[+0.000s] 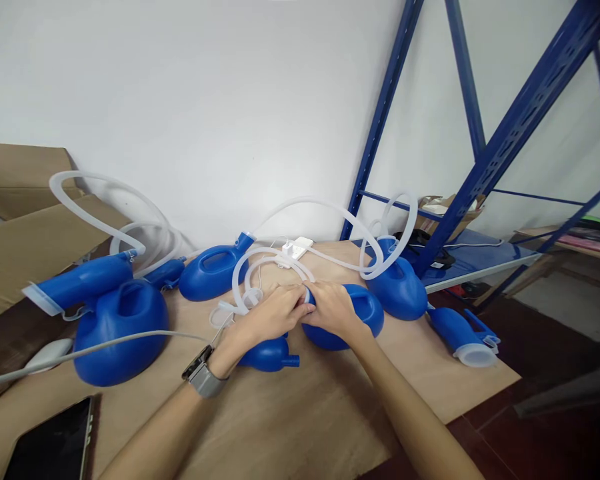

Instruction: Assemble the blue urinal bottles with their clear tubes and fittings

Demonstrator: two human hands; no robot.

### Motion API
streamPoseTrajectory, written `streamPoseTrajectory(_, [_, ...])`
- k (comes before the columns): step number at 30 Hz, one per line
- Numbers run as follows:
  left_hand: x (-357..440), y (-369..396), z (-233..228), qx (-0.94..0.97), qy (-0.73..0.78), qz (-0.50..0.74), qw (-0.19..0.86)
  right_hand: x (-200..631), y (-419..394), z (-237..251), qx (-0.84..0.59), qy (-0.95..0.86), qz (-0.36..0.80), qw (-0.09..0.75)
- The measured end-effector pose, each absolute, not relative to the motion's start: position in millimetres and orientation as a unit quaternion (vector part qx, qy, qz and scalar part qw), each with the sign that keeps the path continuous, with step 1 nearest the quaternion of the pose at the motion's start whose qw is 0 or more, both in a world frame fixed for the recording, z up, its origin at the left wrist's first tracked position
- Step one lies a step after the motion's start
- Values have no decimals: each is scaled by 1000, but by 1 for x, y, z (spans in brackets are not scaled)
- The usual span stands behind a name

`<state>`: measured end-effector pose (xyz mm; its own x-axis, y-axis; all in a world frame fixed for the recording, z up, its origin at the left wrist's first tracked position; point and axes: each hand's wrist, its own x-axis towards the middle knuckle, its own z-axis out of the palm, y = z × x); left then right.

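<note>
My left hand [279, 312] and my right hand [333, 305] meet at the neck of a blue urinal bottle [371, 310] lying on the wooden table [300, 413]. Fingers of both hands are closed around that neck and its pale cap, which they mostly hide. A translucent tube [239, 280] loops up and over to the same spot. Beneath my left wrist lies a blue receptacle with a short spout [273, 357], partly covered by the hand. Just left of my left hand, a clear plastic cap [253, 297] sits among the tubing.
More blue bottles with tubes stand at the back [207, 277], right [397, 287] and left [123, 340]. A receptacle [455, 333] lies near the right edge. A phone [53, 440], cable [130, 339], cardboard box [25, 247] and blue shelf frame [485, 167] surround the area.
</note>
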<state>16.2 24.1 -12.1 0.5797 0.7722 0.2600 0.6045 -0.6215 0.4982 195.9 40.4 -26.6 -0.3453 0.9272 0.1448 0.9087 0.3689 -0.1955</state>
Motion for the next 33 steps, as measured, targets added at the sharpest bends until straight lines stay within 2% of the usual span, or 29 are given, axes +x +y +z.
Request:
streamPoseTrajectory(20, [14, 26, 1, 833, 413, 236, 282, 200, 44, -36, -538, -831, 29, 135])
streamPoseTrajectory(33, [13, 30, -2, 782, 399, 271, 395, 196, 37, -28, -556, -820, 50, 127])
